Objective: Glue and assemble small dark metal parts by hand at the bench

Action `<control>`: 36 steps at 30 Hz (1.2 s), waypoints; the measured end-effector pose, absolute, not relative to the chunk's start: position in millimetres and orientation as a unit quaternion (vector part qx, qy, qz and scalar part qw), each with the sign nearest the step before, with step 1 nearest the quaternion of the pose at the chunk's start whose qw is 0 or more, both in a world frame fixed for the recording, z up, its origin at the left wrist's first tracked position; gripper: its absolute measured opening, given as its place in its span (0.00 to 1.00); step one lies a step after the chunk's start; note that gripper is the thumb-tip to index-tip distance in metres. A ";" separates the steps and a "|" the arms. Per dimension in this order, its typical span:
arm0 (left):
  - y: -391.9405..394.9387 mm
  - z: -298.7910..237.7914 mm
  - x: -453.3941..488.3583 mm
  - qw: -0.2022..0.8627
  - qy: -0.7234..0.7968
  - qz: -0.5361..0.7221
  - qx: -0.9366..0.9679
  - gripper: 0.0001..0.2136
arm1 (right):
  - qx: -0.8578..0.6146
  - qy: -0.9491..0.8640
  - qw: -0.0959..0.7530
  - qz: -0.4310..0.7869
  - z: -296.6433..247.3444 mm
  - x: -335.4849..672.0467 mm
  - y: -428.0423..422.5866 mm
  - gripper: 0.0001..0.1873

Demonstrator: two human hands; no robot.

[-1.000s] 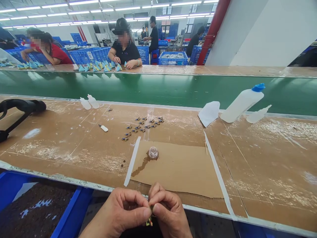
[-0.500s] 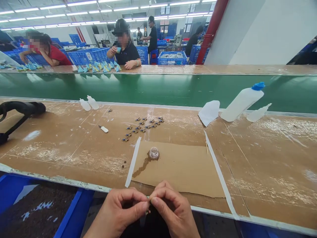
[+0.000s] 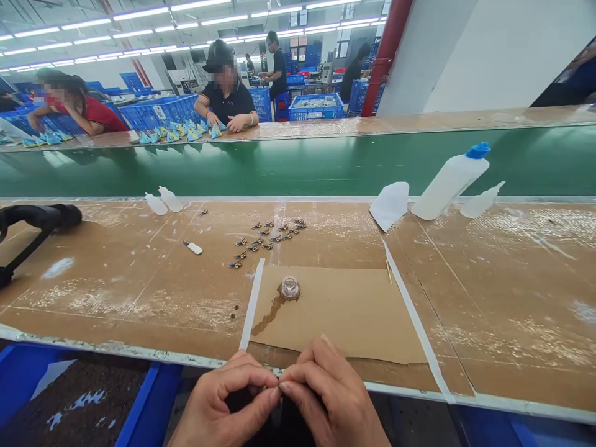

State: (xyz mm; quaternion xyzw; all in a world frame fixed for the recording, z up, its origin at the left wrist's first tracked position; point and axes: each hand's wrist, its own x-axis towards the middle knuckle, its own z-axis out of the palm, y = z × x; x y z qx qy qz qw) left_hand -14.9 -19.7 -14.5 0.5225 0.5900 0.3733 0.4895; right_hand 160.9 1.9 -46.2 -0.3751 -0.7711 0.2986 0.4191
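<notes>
My left hand and my right hand meet at the near edge of the bench, below the table line. Both are closed in a pinch, fingertips touching each other around something too small to make out. Just beyond them lies a taped-down cardboard sheet with a small clear round cap and a dark glue streak beside it. Farther out, several tiny blue-and-brass parts sit in loose rows on the bench.
A large white bottle with a blue cap and a smaller dropper bottle lie at the right by the green conveyor belt. Two small dropper bottles and a black tool are at the left. A blue bin sits below. Other people work across the belt.
My hands have risen slightly toward the bench edge, still pinched together. The small coloured part seen below my fingers a second ago is out of sight.
</notes>
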 end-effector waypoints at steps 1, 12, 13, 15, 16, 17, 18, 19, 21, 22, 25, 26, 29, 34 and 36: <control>-19.0 -13.4 -14.3 0.501 0.593 0.375 0.507 0.04 | -0.376 -0.739 0.434 0.351 -45.1 160.3 2.5 0.08; -14.1 -6.6 -8.3 0.685 0.556 0.389 0.267 0.10 | -0.295 -0.369 0.436 0.766 -51.9 154.6 10.2 0.06; -14.2 -5.9 -7.7 0.686 0.556 0.389 0.263 0.10 | -0.286 -0.355 0.440 0.774 -52.7 153.3 9.7 0.06; -14.5 -5.0 -6.4 0.686 0.558 0.388 0.260 0.10 | -0.275 -0.341 0.447 0.780 -53.8 151.3 8.9 0.05; -14.7 -4.9 -5.7 0.686 0.558 0.388 0.259 0.11 | -0.271 -0.338 0.449 0.782 -54.2 150.6 8.6 0.05; -14.9 -5.0 -5.0 0.686 0.558 0.389 0.258 0.11 | -0.267 -0.336 0.449 0.784 -54.5 150.1 8.5 0.05; -15.1 -5.3 -4.4 0.685 0.557 0.391 0.258 0.11 | -0.263 -0.334 0.450 0.785 -54.8 149.7 8.4 0.05; -15.4 -5.7 -3.9 0.686 0.556 0.393 0.258 0.11 | -0.260 -0.332 0.451 0.787 -55.0 149.4 8.4 0.05; -15.8 -6.7 -3.2 0.687 0.553 0.394 0.260 0.10 | -0.254 -0.333 0.455 0.786 -55.6 149.1 8.3 0.04; -16.0 -7.3 -3.1 0.687 0.551 0.395 0.263 0.10 | -0.252 -0.334 0.458 0.784 -55.9 149.1 8.1 0.04; -16.7 -8.8 -3.2 0.688 0.543 0.398 0.270 0.10 | -0.248 -0.344 0.465 0.777 -57.3 149.9 7.5 0.04; -16.9 -9.2 -3.4 0.690 0.540 0.398 0.271 0.10 | -0.247 -0.352 0.467 0.773 -57.8 150.4 7.3 0.04; -17.6 -9.8 -3.7 0.693 0.536 0.400 0.268 0.10 | -0.250 -0.384 0.468 0.755 -59.1 152.1 7.2 0.04; -17.7 -9.9 -1.6 0.683 0.551 0.405 0.256 0.10 | -0.252 -0.372 0.466 0.762 -62.5 151.0 7.5 0.04; -17.4 -10.1 -0.4 0.682 0.548 0.408 0.262 0.10 | -0.239 -0.350 0.475 0.771 -65.3 148.3 7.8 0.05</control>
